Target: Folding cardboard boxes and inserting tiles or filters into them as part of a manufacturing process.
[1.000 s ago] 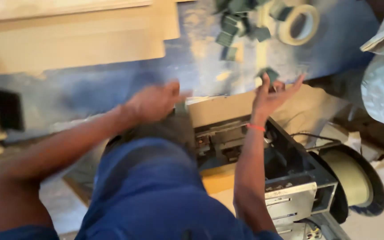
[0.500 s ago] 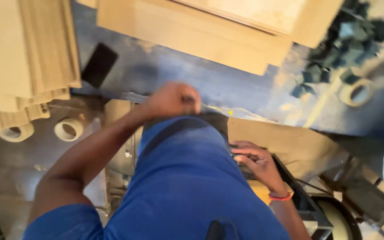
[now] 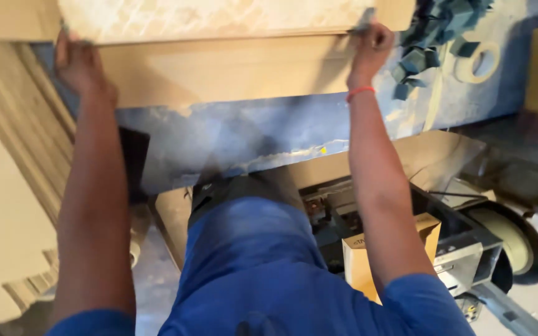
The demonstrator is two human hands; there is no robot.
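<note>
Pale flat sheet point(image 3: 219, 18), top of a cardboard stack point(image 3: 231, 71), far edge of the blue worktable point(image 3: 269, 134). Left hand point(image 3: 79, 62) and right hand point(image 3: 372, 46) clamped on its opposite ends. Risk: corner snagging the tape roll point(image 3: 477, 62) or foam blocks point(image 3: 424, 37) beside it; uneven pull skewing the sheet.

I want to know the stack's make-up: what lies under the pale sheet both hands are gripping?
Under the pale sheet, held by the left hand and right hand, lies a tan cardboard sheet on the blue floor. Anything beneath that cardboard is covered.
</note>
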